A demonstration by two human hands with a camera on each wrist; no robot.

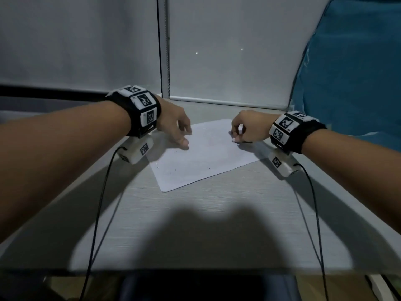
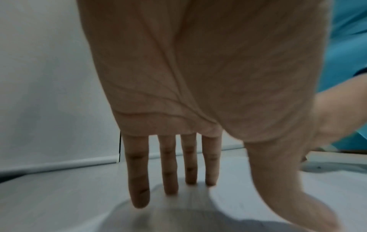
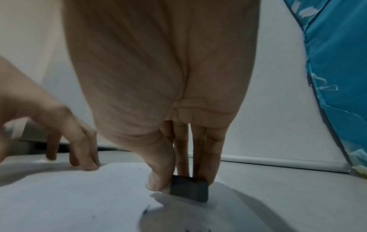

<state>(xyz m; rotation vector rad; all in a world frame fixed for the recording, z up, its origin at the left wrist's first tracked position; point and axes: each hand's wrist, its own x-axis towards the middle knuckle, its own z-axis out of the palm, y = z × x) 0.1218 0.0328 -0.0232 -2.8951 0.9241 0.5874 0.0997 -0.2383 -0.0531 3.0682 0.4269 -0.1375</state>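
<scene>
A white sheet of paper [image 1: 206,157] lies skewed on the grey table [image 1: 195,224], with small dark specks on it. My left hand [image 1: 186,137] hovers at the sheet's far left corner, thumb tip touching the paper; in the left wrist view its fingers [image 2: 137,180] are straight, spread and hold nothing. My right hand [image 1: 236,135] is at the sheet's right edge. In the right wrist view its thumb and fingers pinch a small dark rectangular block [image 3: 189,189] just above the paper [image 3: 69,196]. The left hand [image 3: 69,141] also shows there, fingertips on the sheet.
Closed white blinds [image 1: 217,61] stand right behind the table, and a blue fabric [image 1: 358,72] rises at the right. Black cables [image 1: 97,213] hang from both wrist cameras over the table. The table's near edge [image 1: 195,270] runs across the bottom.
</scene>
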